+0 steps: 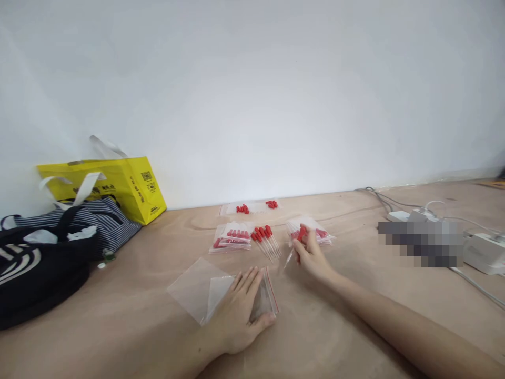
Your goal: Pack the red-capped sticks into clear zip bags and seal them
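My left hand [241,313] lies flat with fingers stretched over a clear zip bag [270,290] with a red seal line. Another clear plastic piece [191,287] sticks out to the left, partly overlapped by the bag. A dropper [302,232] with a red rubber bulb is pinched in my right hand [314,260], its thin clear tube slanting down to the left. Several loose droppers [265,238] lie side by side between my hands. Bagged droppers [233,238] are stacked left of them; more bagged droppers [324,235] lie partly hidden behind my right hand.
Against the wall lies a long clear bag [258,209] of red-bulbed droppers. A yellow bag [136,192], a striped bag [114,223] and a black bag [43,279] crowd the left. Cables and white chargers [487,253] sit at the right, near a blurred-out patch.
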{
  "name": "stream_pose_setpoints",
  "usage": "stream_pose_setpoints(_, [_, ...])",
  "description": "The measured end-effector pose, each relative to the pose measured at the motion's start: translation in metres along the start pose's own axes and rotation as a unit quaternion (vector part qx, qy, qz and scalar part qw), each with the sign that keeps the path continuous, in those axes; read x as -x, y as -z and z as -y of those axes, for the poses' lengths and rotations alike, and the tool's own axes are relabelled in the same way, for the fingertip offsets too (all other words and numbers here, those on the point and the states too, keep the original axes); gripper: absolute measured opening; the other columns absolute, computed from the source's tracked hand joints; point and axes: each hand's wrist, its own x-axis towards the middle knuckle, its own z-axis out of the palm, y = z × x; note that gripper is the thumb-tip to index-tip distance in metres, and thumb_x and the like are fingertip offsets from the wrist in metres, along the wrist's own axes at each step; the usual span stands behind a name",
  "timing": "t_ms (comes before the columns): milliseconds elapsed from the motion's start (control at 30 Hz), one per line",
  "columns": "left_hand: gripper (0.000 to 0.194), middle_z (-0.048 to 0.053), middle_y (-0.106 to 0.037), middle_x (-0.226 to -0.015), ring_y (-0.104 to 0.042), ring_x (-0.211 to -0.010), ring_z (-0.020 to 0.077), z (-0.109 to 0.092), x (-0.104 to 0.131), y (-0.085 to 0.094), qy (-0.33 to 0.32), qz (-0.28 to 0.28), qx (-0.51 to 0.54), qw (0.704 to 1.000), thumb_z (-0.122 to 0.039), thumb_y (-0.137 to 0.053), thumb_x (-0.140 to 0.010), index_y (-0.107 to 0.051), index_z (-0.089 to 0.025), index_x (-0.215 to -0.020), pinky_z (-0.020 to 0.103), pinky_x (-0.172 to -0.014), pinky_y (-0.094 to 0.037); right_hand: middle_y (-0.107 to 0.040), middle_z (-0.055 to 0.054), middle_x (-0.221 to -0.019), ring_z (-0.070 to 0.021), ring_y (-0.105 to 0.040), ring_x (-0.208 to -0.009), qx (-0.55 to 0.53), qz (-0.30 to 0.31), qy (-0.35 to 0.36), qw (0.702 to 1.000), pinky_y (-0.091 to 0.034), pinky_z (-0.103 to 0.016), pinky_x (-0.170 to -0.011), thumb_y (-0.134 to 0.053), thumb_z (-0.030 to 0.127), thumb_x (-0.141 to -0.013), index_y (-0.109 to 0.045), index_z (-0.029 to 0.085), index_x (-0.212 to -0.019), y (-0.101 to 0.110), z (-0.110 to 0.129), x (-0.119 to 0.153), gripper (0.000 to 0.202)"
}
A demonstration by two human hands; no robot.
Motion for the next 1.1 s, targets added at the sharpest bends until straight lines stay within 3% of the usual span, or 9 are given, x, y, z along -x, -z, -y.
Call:
stream_pose_setpoints(133, [0.072,0.014,-0.023,-0.137,-0.019,-0.125,0.0281,-0.006,0.001,0.000,0.023,-0.023,0.022,0.999,-0.044,-0.047,-0.078,-0.015,-0.010,-0.134,0.047,-0.101,-0.019,-0.045,0.007,-0.064,-0.0083,-0.048,-0.046,-0.135,-0.019,-0.044,0.990,-0.040,-0.021,-0.043,-0.045,0.042,-0.076,-0.024,0.024,-0.101,-0.006,-0.012,0.020,0.038])
stream_pose_setpoints(300, [0.073,0.017,-0.022,-0.136,-0.019,-0.124,0.0283,-0.007,0.000,0.002,0.032,-0.008,0.019,0.999,-0.044,-0.047,-0.078,-0.016,-0.006,-0.133,0.047,-0.100,-0.021,-0.050,0.007,-0.065,-0.0085,-0.052,-0.047,-0.190,-0.005,-0.075,0.979,-0.041,-0.022,-0.044,-0.053,0.049,-0.069,-0.027,0.024,-0.088,-0.017,-0.009,0.024,0.041])
stream_pose_setpoints(500, [0.071,0.015,-0.024,-0.136,-0.020,-0.124,0.0275,-0.007,0.000,-0.001,0.029,-0.024,0.024,0.999,-0.042,-0.048,-0.078,-0.016,-0.011,-0.133,0.047,-0.099,-0.022,-0.054,0.005,-0.065,-0.0114,-0.056,-0.055,-0.240,0.067,-0.148,0.957,-0.045,-0.028,-0.055,-0.056,0.051,-0.064,-0.034,0.023,-0.086,-0.020,-0.004,0.030,0.042])
stream_pose_setpoints(733, [0.069,0.014,-0.023,-0.137,-0.020,-0.124,0.0263,-0.005,-0.001,-0.004,0.029,-0.040,0.046,0.998,-0.039,-0.048,-0.079,-0.016,-0.011,-0.132,0.045,-0.101,-0.021,-0.052,0.003,-0.063,-0.0045,-0.043,-0.047,-0.084,0.185,-0.092,0.975,-0.036,-0.021,-0.048,-0.060,0.044,-0.064,-0.052,0.015,-0.075,-0.013,-0.004,0.028,0.032])
stream_pose_setpoints(967, [0.070,0.013,-0.023,-0.137,-0.021,-0.124,0.0263,-0.002,-0.001,-0.007,0.025,-0.054,0.068,0.996,-0.037,-0.048,-0.079,-0.012,-0.012,-0.133,0.046,-0.099,-0.023,-0.044,0.009,-0.056,-0.0046,-0.039,-0.042,-0.082,0.220,-0.066,0.970,-0.032,-0.018,-0.042,-0.055,0.042,-0.070,-0.041,0.020,-0.081,-0.015,-0.006,0.030,0.028])
stream_pose_setpoints(1100, [0.071,0.012,-0.023,-0.137,-0.022,-0.124,0.0259,-0.003,-0.002,-0.005,0.003,-0.056,0.075,0.996,-0.035,-0.051,-0.077,-0.012,-0.015,-0.133,0.045,-0.099,-0.023,-0.045,0.007,-0.057,-0.0050,-0.036,-0.043,-0.012,0.245,-0.026,0.969,-0.030,-0.018,-0.042,-0.056,0.038,-0.070,-0.049,0.020,-0.080,-0.016,-0.006,0.031,0.022])
